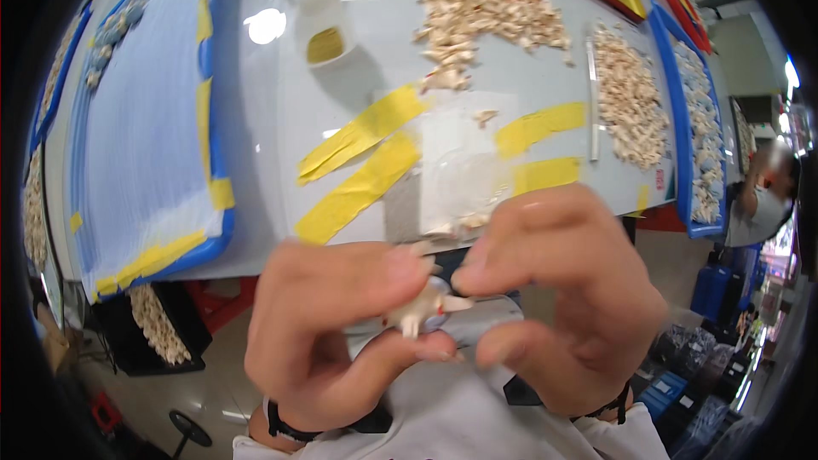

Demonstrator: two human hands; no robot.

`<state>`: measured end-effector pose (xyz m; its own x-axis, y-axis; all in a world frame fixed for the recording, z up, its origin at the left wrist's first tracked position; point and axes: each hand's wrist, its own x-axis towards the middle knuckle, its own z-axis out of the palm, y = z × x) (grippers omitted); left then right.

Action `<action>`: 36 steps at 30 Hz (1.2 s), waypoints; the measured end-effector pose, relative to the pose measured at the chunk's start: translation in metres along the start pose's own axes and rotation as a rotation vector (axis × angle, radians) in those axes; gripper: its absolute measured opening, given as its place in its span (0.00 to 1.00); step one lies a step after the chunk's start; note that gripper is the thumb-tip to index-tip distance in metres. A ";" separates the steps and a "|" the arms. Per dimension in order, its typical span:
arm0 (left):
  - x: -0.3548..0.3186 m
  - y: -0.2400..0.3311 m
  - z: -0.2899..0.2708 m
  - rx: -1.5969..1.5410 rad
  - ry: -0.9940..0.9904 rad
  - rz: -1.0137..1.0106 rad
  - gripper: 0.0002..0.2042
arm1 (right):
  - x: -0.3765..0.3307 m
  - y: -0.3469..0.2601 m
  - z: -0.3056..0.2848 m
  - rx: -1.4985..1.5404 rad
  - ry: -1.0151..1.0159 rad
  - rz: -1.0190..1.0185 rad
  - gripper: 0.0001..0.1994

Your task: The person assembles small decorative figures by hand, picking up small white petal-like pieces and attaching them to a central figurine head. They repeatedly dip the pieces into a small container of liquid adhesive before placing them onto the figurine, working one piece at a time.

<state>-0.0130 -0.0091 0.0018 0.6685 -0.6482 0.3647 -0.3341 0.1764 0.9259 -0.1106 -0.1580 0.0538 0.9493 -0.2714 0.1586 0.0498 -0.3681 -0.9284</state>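
Above my lap, at the table's near edge, my left hand (328,311) pinches a small plastic figure (430,307) between thumb and fingers. The figure has a pale grey-blue body with cream parts sticking out and red marks; my fingers cover part of it. To its right, my right hand (579,290) curves round with thumb and index finger apart, the fingertips close beside a cream part that points right. No object shows between those fingertips. Just beyond my hands, a few cream pieces (456,227) lie at the edge of a white taped-down sheet (452,140).
Yellow tape strips (358,192) flank the sheet. A heap of cream pieces (486,13) lies farther back, another pile (629,94) to the right. A container with yellowish contents (325,45) stands behind. Blue-rimmed trays stand at left (223,162) and right (682,162).
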 end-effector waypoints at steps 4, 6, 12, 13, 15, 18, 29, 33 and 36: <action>0.005 0.009 0.014 0.463 -0.132 0.295 0.19 | -0.011 0.000 0.005 0.367 -0.022 0.252 0.27; 0.009 0.018 0.018 0.533 -0.169 0.297 0.21 | -0.011 -0.008 -0.019 0.155 0.085 0.289 0.22; 0.008 0.031 -0.026 0.674 -0.086 0.103 0.17 | -0.052 0.039 -0.199 -0.903 0.548 0.368 0.09; 0.010 0.031 -0.025 0.681 -0.072 0.117 0.15 | -0.063 0.049 -0.223 -1.101 0.450 0.412 0.09; 0.013 0.030 -0.025 0.705 -0.072 0.124 0.13 | -0.066 0.055 -0.229 -1.145 0.422 0.446 0.09; 0.015 0.027 -0.033 0.741 -0.113 0.103 0.11 | -0.069 0.054 -0.229 -1.332 0.399 0.370 0.08; 0.060 0.062 -0.126 1.084 -0.195 0.059 0.08 | 0.012 0.059 -0.151 -0.868 0.248 0.314 0.05; 0.092 0.078 -0.165 0.973 -0.230 -0.028 0.06 | 0.025 0.068 -0.134 -0.920 0.215 0.220 0.04; 0.161 0.026 -0.180 0.781 -0.260 -0.096 0.06 | 0.013 0.062 -0.139 -1.037 0.331 0.084 0.04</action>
<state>0.2054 0.0242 0.1022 0.5746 -0.8019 0.1639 -0.7129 -0.3920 0.5815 -0.1385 -0.3076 0.0443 0.7991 -0.4995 0.3346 -0.4445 -0.8656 -0.2307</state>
